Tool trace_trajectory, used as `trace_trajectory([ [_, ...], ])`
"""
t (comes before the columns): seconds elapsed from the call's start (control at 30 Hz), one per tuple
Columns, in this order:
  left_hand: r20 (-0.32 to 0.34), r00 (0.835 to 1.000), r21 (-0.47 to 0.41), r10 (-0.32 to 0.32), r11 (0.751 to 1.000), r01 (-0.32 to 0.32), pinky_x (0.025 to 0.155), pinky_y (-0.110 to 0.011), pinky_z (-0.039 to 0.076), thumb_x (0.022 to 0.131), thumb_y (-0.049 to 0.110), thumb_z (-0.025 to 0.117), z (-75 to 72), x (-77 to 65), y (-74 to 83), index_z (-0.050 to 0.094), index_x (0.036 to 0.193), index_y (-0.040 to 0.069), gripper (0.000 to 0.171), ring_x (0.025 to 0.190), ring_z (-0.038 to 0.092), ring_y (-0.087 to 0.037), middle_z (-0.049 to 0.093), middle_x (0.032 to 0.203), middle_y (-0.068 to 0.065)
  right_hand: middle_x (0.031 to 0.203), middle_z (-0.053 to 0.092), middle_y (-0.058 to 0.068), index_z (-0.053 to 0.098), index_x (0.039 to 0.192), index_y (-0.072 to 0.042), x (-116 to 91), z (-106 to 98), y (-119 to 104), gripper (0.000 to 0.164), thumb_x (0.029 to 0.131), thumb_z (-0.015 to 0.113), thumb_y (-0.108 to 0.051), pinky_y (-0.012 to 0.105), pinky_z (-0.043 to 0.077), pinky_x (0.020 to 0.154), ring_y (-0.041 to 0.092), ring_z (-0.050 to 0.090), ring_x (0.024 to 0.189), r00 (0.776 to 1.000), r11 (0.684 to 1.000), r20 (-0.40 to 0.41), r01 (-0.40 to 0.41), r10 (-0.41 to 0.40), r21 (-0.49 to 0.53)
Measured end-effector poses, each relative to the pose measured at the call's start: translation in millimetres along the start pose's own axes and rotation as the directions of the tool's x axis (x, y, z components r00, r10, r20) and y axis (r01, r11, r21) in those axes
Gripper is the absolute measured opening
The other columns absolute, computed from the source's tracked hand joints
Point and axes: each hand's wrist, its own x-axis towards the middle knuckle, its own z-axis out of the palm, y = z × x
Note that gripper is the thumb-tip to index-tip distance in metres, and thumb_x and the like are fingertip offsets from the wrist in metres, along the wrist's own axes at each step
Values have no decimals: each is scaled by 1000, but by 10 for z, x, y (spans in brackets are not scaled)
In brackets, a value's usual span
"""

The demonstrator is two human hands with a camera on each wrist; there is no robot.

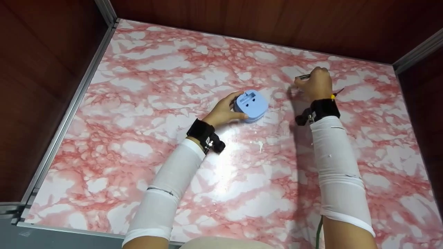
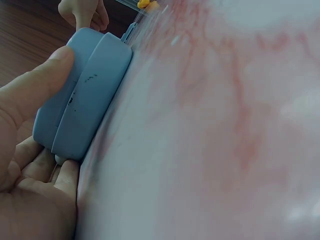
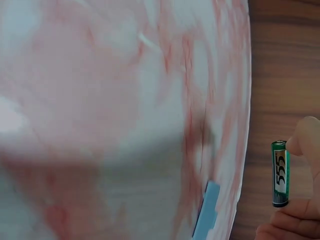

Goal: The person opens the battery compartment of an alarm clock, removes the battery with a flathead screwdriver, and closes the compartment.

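Observation:
My left hand (image 1: 225, 112) grips a light blue rounded plastic case (image 1: 257, 107) low over the table, its thumb on the near side and its fingers round the left side. The upper face has an open slot-like recess and two small dark holes. Dark scuffs mark the side of the case (image 2: 92, 95) in the left wrist view. Up and to the right, my right hand (image 1: 318, 84) pinches a small green cylinder battery (image 3: 281, 175) marked "555" between thumb and fingers, raised above the table. The same battery (image 1: 304, 76) pokes out left of the hand in the head view.
A screwdriver (image 1: 335, 95) with a yellow handle lies beside the right wrist. On the table in the right wrist view is a narrow light blue plastic piece (image 3: 206, 212). Brown wood-grain panels (image 1: 259, 24) wall the back and sides of the pink marbled table (image 1: 138, 103).

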Motion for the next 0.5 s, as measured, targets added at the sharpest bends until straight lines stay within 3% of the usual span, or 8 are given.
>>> trace_trajectory([
  [0.2,-2,1000,7,-15,1000,15,115,-25,35,82,10,86,-1,-6,-14,35,158,17,92,149,33,-26,33,163,-8,98,55,29,55,91,10,80,-13,39,44,88,72,-31,60,48,86,49,57,91,1000,1000,-6,-3,3,-16],
  [0.5,-1,1000,-12,-12,1000,12,115,-24,34,82,8,85,-8,-5,1,34,159,15,92,148,34,-23,34,163,-7,111,57,37,58,108,19,192,34,37,59,88,68,-35,60,47,95,53,57,103,997,997,38,-59,61,-47],
])
